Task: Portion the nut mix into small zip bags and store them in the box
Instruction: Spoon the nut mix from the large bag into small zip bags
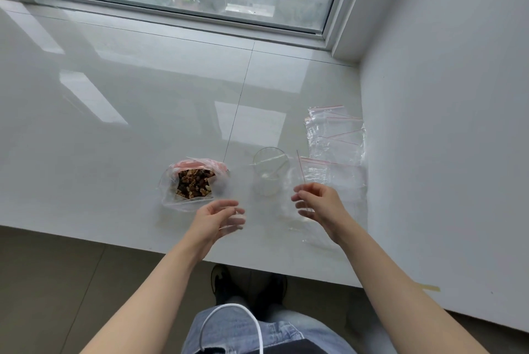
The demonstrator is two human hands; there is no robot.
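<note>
- While an empty zip bag (289,199) is pinched at its red-striped edge by the right hand (317,202), the left hand (220,217) is held loosely spread, gripping nothing, seemingly to open it.
- Nut mix (194,182) is kept in its opened bag just left, with spare bags (336,132) stacked within reach on the right.
- No box can be seen.

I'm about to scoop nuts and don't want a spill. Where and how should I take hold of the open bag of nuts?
Probably grip the bag of nuts by its clear plastic wall on the near left side, just below the opening, coming in with the left hand from the near edge. Its mouth faces up and the red-marked rim is folded back on the far side, so a low side hold should keep it upright.
</note>
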